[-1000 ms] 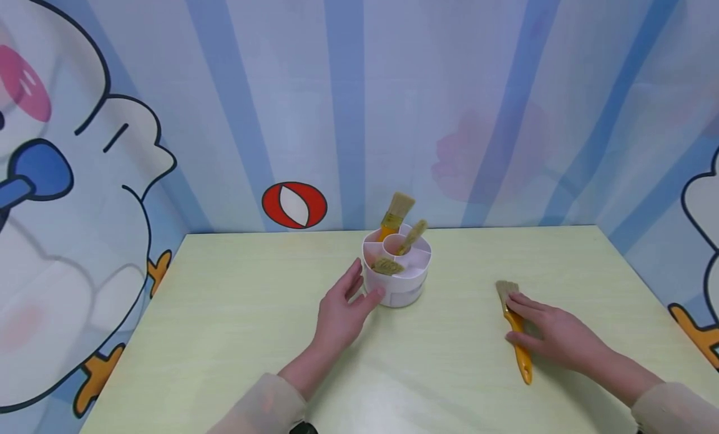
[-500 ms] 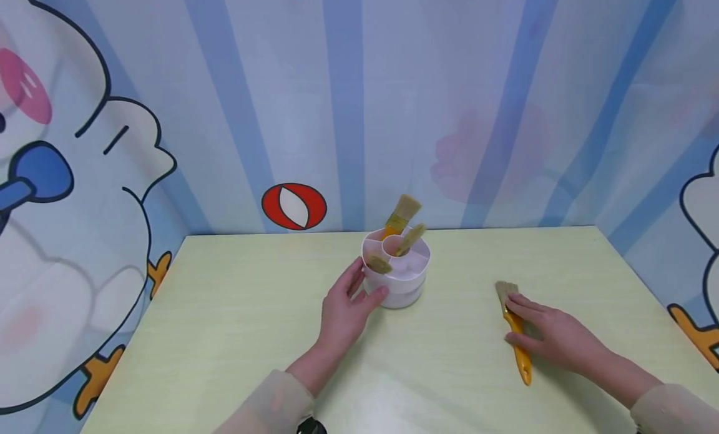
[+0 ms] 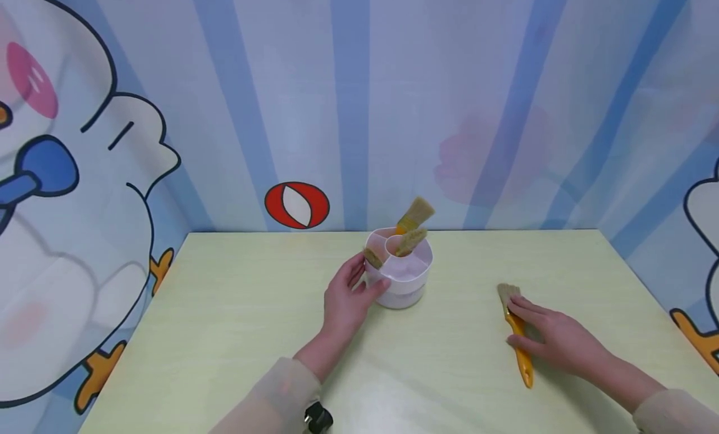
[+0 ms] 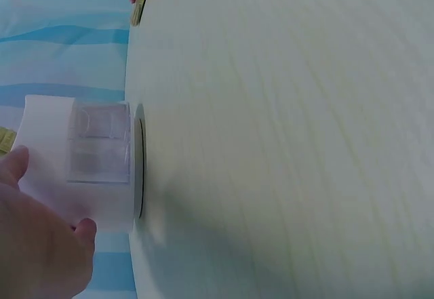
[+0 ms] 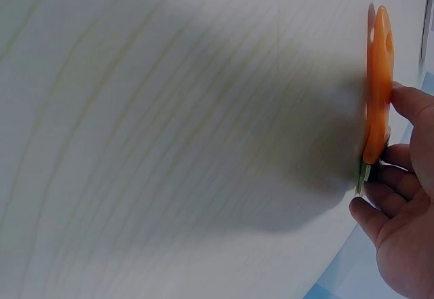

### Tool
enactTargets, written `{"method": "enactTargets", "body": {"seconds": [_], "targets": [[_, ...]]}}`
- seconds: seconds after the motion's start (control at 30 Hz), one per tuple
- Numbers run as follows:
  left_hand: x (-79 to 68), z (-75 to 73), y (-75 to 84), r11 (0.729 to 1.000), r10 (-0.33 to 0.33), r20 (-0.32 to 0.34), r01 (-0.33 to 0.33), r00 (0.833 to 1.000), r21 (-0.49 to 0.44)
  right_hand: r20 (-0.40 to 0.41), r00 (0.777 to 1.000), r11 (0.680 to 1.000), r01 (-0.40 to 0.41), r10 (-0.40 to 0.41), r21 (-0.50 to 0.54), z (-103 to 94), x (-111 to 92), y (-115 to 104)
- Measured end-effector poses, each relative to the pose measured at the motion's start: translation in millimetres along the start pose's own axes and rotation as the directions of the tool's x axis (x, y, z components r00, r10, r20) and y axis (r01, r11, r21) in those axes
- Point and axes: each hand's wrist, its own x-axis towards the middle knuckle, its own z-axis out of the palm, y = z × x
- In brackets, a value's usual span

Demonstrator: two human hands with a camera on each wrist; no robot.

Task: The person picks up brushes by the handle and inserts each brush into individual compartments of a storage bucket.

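Observation:
In the head view, a white round divided holder (image 3: 405,286) stands near the table's back edge. Several brushes lean in it, bristles up: a wide paintbrush (image 3: 415,214) at the back, another brush (image 3: 412,241) in the centre cup, and bristles (image 3: 372,258) at the left rim. My left hand (image 3: 346,300) grips the holder's left side, thumb across the front. On the right lies a yellow-handled paintbrush (image 3: 522,357). My right hand (image 3: 556,337) rests on it, fingers over the ferrule and thumb by the handle. Its orange-looking handle (image 5: 380,85) shows in the right wrist view.
The pale wooden table (image 3: 253,321) ends against a blue striped backdrop (image 3: 387,109) with cartoon prints. Clear drawers (image 4: 100,142) show in the holder's side in the left wrist view. A dark watch-like device (image 3: 317,416) sits at my left wrist.
The holder has turned clockwise as seen from above: the front bristles went left and the back brush right. My left hand shifted slightly with it. My right hand and its paintbrush stayed put.

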Motion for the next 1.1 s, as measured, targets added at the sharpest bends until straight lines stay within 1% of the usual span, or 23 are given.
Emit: {"method": "enactTargets", "body": {"seconds": [0.13, 0.27, 0.4, 0.53, 0.67, 0.8, 0.9, 1.1], "targets": [[6.0, -2.1, -1.0, 1.0, -0.014, 0.032, 0.014, 0.999, -0.006, -0.005, 1.0, 1.0, 0.007, -0.007, -0.005, -1.4, -0.5, 1.4], [14.3, -6.9, -2.4, 0.999, -0.035, 0.089, 0.037, 0.995, -0.014, -0.005, 1.0, 1.0, 0.002, -0.003, -0.015, -2.5, -0.2, 2.9], [22.5, -11.9, -4.1, 0.999, -0.025, 0.156, 0.029, 0.987, -0.021, -0.005, 1.0, 1.0, -0.001, 0.001, -0.018, -2.5, -0.6, 5.4], [28.0, -14.6, -3.9, 0.999, -0.018, 0.197, 0.025, 0.98, -0.029, -0.006, 1.0, 1.0, 0.001, -0.001, -0.014, -2.5, -2.3, 7.3], [31.7, -15.6, -3.9, 0.999, -0.017, 0.22, 0.025, 0.975, -0.036, -0.007, 1.0, 1.0, 0.0, 0.0, -0.005, -3.4, -3.8, 8.2], [34.6, -16.8, -5.1, 1.0, -0.011, 0.232, 0.016, 0.973, -0.021, -0.005, 1.0, 1.0, 0.006, -0.006, 0.004, -3.9, -4.6, 9.2], [36.1, -17.6, -5.7, 1.0, -0.009, 0.234, 0.012, 0.972, -0.009, 0.0, 1.0, 1.0, 0.017, -0.017, 0.012, -4.4, -4.6, 9.7], [36.9, -16.8, -6.3, 1.0, 0.001, 0.224, 0.004, 0.975, -0.022, 0.015, 0.999, 0.999, 0.044, -0.044, 0.018, -5.3, -2.9, 12.1]]}}
